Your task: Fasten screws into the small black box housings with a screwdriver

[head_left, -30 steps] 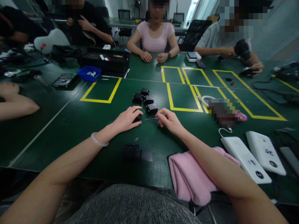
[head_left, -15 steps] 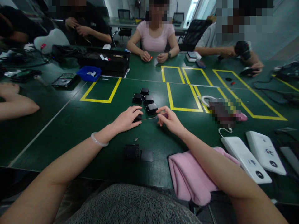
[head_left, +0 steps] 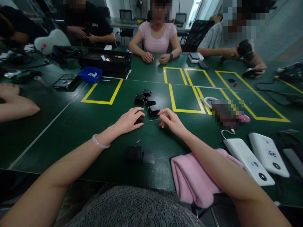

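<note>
My left hand [head_left: 129,121] is wrapped over a small black box [head_left: 140,119] on the table, hiding most of it. In the fingers of my right hand [head_left: 171,120] is a screwdriver [head_left: 152,120], its thin shaft lying nearly level and its tip reaching the right side of that box. Just beyond my hands stand several similar black boxes [head_left: 154,109] in a cluster. Nearer to me are a few tiny screws [head_left: 138,141], an opened black case [head_left: 133,153] and, beside it, a flat dark plate [head_left: 149,157].
A pink cloth [head_left: 193,179] lies under my right forearm, with two white power banks [head_left: 249,161] to its right. Farther off are a blue tray [head_left: 90,74], a black bin [head_left: 106,64] and yellow tape outlines [head_left: 189,111]. Several people sit around the table.
My hands, the box and the screwdriver stay in nearly the same place. Across the table at the left, a person in black has lowered their hands slightly.
</note>
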Motion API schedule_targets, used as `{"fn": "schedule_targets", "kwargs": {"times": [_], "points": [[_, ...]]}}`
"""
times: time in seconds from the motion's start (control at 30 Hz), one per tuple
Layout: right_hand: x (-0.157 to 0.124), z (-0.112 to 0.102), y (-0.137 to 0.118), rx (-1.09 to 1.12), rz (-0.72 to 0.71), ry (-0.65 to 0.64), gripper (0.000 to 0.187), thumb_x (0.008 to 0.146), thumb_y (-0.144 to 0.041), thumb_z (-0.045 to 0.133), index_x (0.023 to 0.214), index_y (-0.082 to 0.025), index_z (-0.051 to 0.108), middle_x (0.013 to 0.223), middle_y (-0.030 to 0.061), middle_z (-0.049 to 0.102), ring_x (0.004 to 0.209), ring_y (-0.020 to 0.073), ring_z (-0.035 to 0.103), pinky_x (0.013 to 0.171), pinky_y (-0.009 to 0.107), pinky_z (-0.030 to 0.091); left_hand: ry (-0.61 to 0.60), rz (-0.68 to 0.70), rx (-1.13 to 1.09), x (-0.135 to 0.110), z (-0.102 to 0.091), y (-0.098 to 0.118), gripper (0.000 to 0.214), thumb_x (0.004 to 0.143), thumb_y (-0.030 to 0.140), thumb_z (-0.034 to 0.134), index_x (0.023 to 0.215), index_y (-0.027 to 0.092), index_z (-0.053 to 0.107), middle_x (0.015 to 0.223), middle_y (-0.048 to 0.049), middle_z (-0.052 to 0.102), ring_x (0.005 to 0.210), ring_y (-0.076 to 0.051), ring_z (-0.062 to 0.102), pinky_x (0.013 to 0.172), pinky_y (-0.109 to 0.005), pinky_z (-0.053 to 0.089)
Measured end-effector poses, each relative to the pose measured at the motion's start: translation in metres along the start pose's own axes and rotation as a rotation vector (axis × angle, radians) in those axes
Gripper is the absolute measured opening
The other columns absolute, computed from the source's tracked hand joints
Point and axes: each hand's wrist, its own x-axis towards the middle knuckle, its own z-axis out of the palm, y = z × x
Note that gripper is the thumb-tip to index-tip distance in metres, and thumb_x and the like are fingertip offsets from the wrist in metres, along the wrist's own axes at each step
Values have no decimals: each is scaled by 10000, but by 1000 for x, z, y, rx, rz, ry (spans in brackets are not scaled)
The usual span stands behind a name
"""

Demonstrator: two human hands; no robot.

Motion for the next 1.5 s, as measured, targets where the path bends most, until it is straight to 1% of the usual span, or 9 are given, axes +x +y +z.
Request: {"fn": "schedule_targets", "kwargs": {"times": [0.1, 0.27, 0.37, 0.53, 0.73, 0.93, 1.1, 1.33, 1.5], "points": [[0, 0, 1, -15, 11, -16, 338, 943, -545, 634, 953, -214, 564, 505, -125, 433, 457, 103, 516, 658, 312, 540, 3, -2, -8, 0, 0, 0, 349, 958, 297, 668, 1281, 212, 569, 1516, -141, 526, 1333, -337, 565, 997, -503, 595], [0, 0, 0, 1, -5, 17, 332, 901, -492, 697, 1004, -218, 540, 602, -96, 533, 507, 112, 563, 570, 275, 490, 3, -11, -9, 0, 1, 0, 354, 953, 288, 672, 1283, 213, 569, 1518, -142, 524, 1335, -340, 564, 985, -499, 602], [0, 0, 0, -4, -3, 12, 329, 919, -511, 672, 998, -218, 548, 604, -90, 540, 511, 111, 563, 580, 279, 496, 1, -8, -7, 0, 0, 0, 354, 952, 289, 673, 1280, 205, 569, 1515, -147, 527, 1330, -344, 565, 994, -513, 597], [1, 0, 1, -34, 11, -3, 333, 953, -543, 615, 953, -215, 555, 516, -124, 435, 451, 99, 504, 647, 311, 536, 5, -1, -13, 0, 0, 0, 349, 954, 290, 671, 1279, 212, 572, 1513, -138, 531, 1335, -338, 565, 1027, -517, 582], [0, 1, -1, -41, -24, 36, 319, 911, -496, 677, 994, -226, 530, 644, -91, 524, 510, 102, 556, 569, 273, 490, -9, -13, -10, 0, 0, 0, 365, 953, 290, 679, 1287, 202, 565, 1519, -152, 525, 1337, -345, 563, 985, -506, 602], [-1, 1, -1, -85, -6, 2, 312, 962, -524, 593, 939, -218, 538, 544, -105, 460, 471, 101, 510, 603, 284, 495, -10, -11, -22, 0, 0, 0, 356, 963, 299, 656, 1295, 208, 563, 1527, -149, 519, 1341, -343, 560, 999, -521, 597], [-1, 1, -3, -64, -23, 29, 314, 918, -495, 670, 986, -224, 528, 656, -82, 522, 510, 103, 554, 571, 272, 484, -23, -19, -27, 0, -2, 1, 357, 959, 293, 659, 1291, 201, 562, 1531, -154, 515, 1347, -344, 555, 998, -518, 598], [-1, 1, -2, -79, 7, -7, 323, 960, -529, 618, 914, -218, 544, 540, -97, 491, 464, 97, 504, 597, 281, 494, -15, -20, -27, 0, -1, 0, 355, 959, 299, 657, 1289, 210, 560, 1526, -149, 519, 1354, -344, 549, 1001, -520, 596], [0, 0, -2, -49, -11, 18, 308, 918, -482, 678, 985, -217, 536, 634, -87, 533, 501, 102, 552, 572, 273, 484, -16, -20, -28, 0, -2, 1, 350, 960, 300, 657, 1284, 209, 561, 1526, -150, 521, 1348, -341, 552, 1023, -531, 583]]}}
